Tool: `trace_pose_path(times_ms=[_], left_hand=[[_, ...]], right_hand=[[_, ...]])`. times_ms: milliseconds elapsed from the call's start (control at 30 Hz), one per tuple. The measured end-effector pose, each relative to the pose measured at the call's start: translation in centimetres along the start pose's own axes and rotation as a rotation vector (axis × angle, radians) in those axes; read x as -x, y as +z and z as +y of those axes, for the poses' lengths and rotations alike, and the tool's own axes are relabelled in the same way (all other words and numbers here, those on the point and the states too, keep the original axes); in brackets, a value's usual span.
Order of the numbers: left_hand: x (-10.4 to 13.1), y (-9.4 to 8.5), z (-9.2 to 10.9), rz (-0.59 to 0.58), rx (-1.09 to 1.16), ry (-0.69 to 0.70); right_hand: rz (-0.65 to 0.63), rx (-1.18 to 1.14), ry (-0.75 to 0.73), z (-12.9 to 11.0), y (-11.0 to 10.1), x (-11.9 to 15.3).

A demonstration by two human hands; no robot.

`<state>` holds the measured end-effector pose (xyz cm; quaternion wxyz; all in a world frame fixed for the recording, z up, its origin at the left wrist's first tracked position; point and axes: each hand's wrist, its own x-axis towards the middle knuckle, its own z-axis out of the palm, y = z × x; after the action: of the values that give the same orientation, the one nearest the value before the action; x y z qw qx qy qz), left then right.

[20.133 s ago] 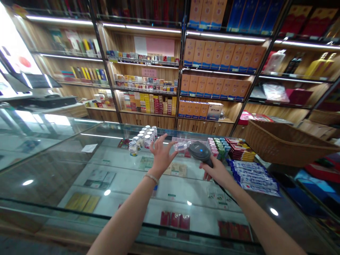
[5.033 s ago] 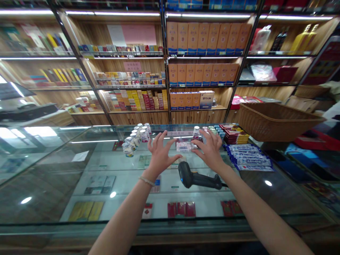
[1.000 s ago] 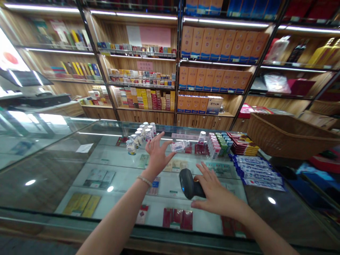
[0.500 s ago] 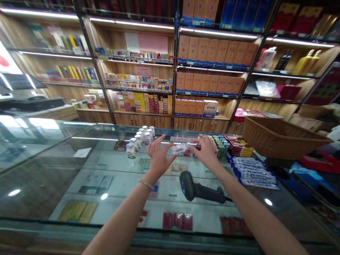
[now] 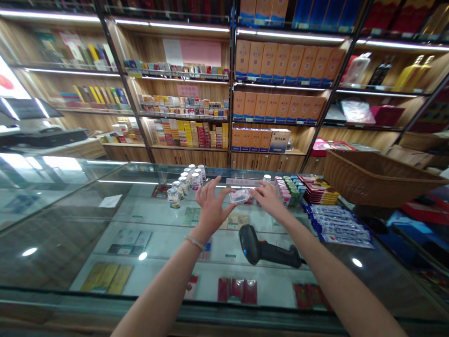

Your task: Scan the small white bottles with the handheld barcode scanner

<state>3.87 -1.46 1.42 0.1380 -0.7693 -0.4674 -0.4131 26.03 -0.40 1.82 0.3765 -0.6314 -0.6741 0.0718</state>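
Just above the glass counter, a small clear plastic container (image 5: 240, 196) with pale pink inside lies sideways between my hands. My left hand (image 5: 211, 206) grips its left end between thumb and fingers, a beaded bracelet on the wrist. At the right end, the fingertips of my right hand (image 5: 269, 199) pinch it. What exactly the container holds is too small to tell. Below the hands a black barcode scanner (image 5: 270, 248) lies on the glass. White-lidded small bottles (image 5: 174, 197) stand in rows left of my left hand.
Pink, green and blue small packs (image 5: 291, 187) stand right of my right hand, beside red-and-yellow packets (image 5: 317, 189). Blue-white sachets (image 5: 338, 224) lie nearer. A brown wicker basket (image 5: 379, 180) sits at far right. Shelves with orange boxes (image 5: 270, 107) rise behind the glass counter (image 5: 164, 267).
My right hand's fingers have drawn closer together at the container's right end. A white-lidded bottle behind that hand now shows. The view has shifted slightly; the left hand keeps its grip.
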Motion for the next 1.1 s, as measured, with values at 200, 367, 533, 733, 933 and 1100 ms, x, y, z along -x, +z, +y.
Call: trace_pose_path(times_ms=[200, 367, 533, 733, 933, 1100], left_hand=[[0.0, 0.5, 0.2, -0.03, 0.012, -0.052], [0.0, 0.6, 0.2, -0.111, 0.016, -0.048], [-0.1, 0.1, 0.2, -0.133, 0.054, -0.001], [-0.2, 0.3, -0.2, -0.148, 0.137, 0.001], [-0.3, 0.5, 0.0, -0.172, 0.155, -0.026], [-0.1, 0.7, 0.6, -0.172, 0.108, -0.057]], right_hand=[[0.068, 0.015, -0.217, -1.1, -2.0, 0.3], [0.147, 0.128, -0.488, -2.5, -3.8, 1.1], [0.16, 0.235, -0.569, -2.8, -4.6, 1.3], [0.125, 0.283, -0.575, -2.2, -4.4, 1.2], [0.129, 0.315, -0.58, -2.0, -4.0, 1.4], [0.096, 0.399, -0.607, -2.5, -3.6, 1.3]])
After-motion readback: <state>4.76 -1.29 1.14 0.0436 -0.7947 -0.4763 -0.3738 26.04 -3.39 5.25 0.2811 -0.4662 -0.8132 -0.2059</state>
